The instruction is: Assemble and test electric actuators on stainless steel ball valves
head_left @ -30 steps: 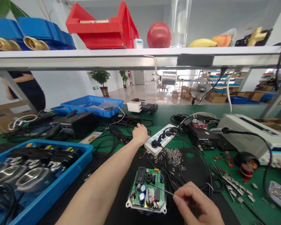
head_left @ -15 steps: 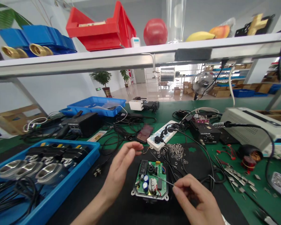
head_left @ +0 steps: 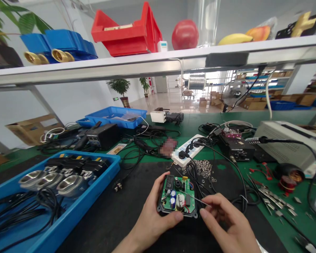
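Observation:
A green circuit board (head_left: 179,194) sits in a dark square housing (head_left: 158,203) with corner lugs, low in the middle of the view. Blue-and-white capacitors, a black block and thin red wires show on the board. Along the housing's left side and front edge, my left hand (head_left: 158,214) is closed, thumb at the front rim. My right hand (head_left: 223,218) pinches a thin grey metal rod (head_left: 197,199) that slants leftward over the board. I cannot make out whether its tip touches the board, or its exact kind.
Behind the board lie many loose nuts (head_left: 203,169) and a white power strip (head_left: 188,150) with plugs. A blue tray (head_left: 76,218) of metal housings and cables stands left. Metal clips (head_left: 275,197), a soldering iron (head_left: 255,140) and a bench instrument (head_left: 287,144) are right. A shelf (head_left: 147,65) crosses above.
My left hand has come down from the air beside the board and taken hold of the housing. My right hand still pinches the rod over the board. The view has shifted slightly left.

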The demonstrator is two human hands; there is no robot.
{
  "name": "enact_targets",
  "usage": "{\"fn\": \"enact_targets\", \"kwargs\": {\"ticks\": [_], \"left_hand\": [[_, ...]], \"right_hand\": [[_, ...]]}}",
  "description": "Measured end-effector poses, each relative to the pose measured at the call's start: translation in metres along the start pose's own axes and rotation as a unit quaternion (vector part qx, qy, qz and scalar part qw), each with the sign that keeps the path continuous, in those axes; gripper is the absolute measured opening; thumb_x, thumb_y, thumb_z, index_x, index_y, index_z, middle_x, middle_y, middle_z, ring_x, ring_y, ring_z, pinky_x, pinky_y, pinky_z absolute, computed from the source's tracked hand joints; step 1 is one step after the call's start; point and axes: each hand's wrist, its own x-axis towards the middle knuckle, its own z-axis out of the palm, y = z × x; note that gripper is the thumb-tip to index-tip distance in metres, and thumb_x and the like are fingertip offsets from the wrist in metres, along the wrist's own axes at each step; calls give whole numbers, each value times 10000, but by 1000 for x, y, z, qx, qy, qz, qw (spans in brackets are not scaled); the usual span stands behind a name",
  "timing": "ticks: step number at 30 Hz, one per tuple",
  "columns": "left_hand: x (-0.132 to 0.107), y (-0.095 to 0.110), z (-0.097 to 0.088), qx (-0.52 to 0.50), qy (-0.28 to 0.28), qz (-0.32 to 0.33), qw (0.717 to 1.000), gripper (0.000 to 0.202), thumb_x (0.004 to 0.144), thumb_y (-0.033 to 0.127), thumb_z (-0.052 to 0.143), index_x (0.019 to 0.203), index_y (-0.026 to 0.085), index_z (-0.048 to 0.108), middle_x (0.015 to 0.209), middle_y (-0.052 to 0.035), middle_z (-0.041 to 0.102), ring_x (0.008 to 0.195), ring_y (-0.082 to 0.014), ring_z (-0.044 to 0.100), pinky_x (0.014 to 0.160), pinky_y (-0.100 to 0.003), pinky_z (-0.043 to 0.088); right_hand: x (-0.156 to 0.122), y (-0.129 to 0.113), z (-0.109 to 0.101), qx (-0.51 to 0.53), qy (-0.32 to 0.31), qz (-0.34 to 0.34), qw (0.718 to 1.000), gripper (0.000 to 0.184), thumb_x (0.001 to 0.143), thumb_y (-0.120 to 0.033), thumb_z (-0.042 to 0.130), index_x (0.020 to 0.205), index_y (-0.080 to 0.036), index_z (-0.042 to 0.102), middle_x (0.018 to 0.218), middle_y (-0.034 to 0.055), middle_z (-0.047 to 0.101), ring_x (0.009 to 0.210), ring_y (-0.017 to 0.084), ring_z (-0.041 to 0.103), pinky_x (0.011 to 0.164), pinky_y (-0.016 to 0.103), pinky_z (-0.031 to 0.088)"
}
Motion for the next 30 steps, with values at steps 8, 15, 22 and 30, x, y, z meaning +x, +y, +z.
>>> {"fn": "enact_targets", "kwargs": {"ticks": [8, 15, 22, 30], "left_hand": [[3, -5, -1, -63, -9, -5, 998, 1227, 548, 369, 1019, 1536, 316, 292, 1513, -136, 532, 1387, -412, 534, 1171, -506, 437], [4, -10, -4, -81, 0, 8, 997, 1081, 621, 278, 987, 1487, 304, 341, 1504, -136, 550, 1385, -403, 544, 1153, -500, 455], [18, -20, -15, -112, 66, 23, 991, 805, 807, 429, 855, 1470, 234, 443, 1371, -132, 667, 1258, -348, 646, 1070, -441, 513], [22, -33, -26, -142, 65, 35, 987, 726, 858, 459, 806, 1467, 218, 494, 1419, -148, 636, 1316, -331, 599, 1166, -459, 409]], "right_hand": [[1, 2, -12, -26, -26, -23, 999, 298, 957, -470, 637, 1091, -211, 698, 877, 32, 679, 741, 118, 676, 643, 162, 543], [2, 1, -20, 7, -5, 1, 1000, 381, 1008, -530, 524, 1139, -212, 687, 889, 33, 681, 679, 97, 654, 640, 157, 552], [2, 2, -18, 32, 15, 51, 998, 442, 1004, -579, 513, 1173, -201, 666, 827, 29, 673, 685, 110, 641, 633, 175, 537], [1, 9, -16, 11, -18, 80, 997, 445, 993, -591, 535, 1184, -208, 657, 828, 23, 658, 710, 113, 624, 664, 183, 538]]}}
